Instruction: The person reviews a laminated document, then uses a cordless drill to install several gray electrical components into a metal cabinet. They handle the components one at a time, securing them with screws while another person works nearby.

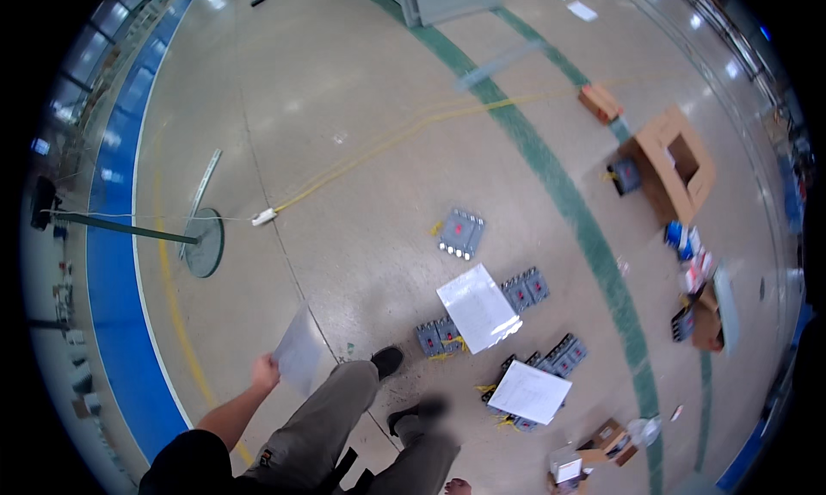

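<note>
At the near edge, the right hand (458,487) shows only partly, its finger state impossible to tell. Farther left, the left hand's (266,372) fingers pinch a pale sheet (301,357); beyond, rightward, a white paper (478,308) overlies grey devices (525,290).

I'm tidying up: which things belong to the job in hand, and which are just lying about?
Likely in use: translucent sheet in left hand; white papers; grey devices.
Likely lying about: large cardboard box; green stand; white cable end.
</note>
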Demonstrator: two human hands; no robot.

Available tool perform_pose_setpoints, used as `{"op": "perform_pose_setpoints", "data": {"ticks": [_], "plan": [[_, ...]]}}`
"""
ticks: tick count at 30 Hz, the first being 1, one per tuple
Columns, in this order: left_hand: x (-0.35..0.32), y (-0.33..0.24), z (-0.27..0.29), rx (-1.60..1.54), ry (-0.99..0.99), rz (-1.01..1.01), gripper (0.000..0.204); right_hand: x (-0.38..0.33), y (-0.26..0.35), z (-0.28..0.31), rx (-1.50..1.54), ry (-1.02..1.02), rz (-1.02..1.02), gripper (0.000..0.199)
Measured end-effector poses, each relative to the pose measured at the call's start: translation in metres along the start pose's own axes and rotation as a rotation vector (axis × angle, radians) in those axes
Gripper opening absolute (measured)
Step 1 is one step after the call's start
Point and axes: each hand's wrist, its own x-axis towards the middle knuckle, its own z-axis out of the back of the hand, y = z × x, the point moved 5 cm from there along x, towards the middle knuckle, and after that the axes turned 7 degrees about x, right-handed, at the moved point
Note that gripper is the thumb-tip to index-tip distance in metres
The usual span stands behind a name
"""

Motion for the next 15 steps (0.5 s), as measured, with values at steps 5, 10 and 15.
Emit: {"op": "perform_pose_setpoints", "data": {"ticks": [5, 10, 15], "plan": [[-0.092, 0.041, 0.12, 0.462, 0.183, 0.206, 0.019, 0.076, 0.093, 0.146, 0.718, 0.28, -0.559, 0.019], [-0.076, 0.054, 0.22, 0.434, 0.471, 0.299, 0.034, 0.237, 0.274, 0.299, 0.929, 0.232, -0.804, 0.055], [0.051, -0.02, 0.316, 0.155, 0.411, 0.348, 0.039, 0.391, 0.428, 0.364, 0.824, 0.353, -0.667, 0.038]]}}
